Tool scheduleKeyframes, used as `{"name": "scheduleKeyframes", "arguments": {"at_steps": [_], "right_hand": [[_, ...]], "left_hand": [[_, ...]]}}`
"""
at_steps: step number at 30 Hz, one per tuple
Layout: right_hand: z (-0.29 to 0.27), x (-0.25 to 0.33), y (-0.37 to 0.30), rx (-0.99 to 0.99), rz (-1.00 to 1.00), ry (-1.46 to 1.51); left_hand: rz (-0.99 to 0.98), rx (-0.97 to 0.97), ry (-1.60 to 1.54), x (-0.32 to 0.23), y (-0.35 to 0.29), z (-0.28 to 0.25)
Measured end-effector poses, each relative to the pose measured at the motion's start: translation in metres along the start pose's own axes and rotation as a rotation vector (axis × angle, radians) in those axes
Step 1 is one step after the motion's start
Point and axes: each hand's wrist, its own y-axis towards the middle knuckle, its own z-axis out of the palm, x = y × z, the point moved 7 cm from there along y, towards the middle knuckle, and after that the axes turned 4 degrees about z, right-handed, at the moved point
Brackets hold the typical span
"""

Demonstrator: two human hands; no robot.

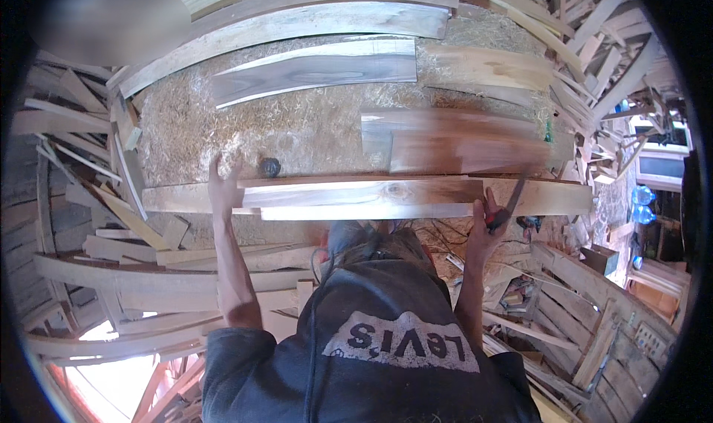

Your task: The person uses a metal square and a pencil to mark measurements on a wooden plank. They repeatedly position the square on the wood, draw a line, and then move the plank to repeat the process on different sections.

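Shaving-strewn surface; knotty plank runs along its near edge, prob. supported by ends for balance: L hand spread wide, contact unclear; R hand at other end, also gripping dark-bladed tool.

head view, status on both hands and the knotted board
Left hand blurred, at left end of knotted wooden board. Right hand at its right end, gripping bladed tool. Round black object on shavings just beyond.
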Motion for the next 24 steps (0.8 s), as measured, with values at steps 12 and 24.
{"name": "scheduleKeyframes", "arguments": {"at_steps": [12, 24], "right_hand": [[-0.043, 0.046, -0.146, -0.435, -0.175, -0.037], [-0.065, 0.104, -0.174, -0.408, -0.361, 0.056]], "left_hand": [[1.029, 0.432, 0.791, -0.213, 0.158, 0.188], [1.15, 0.445, 0.457, -0.333, 0.069, 0.006]]}}
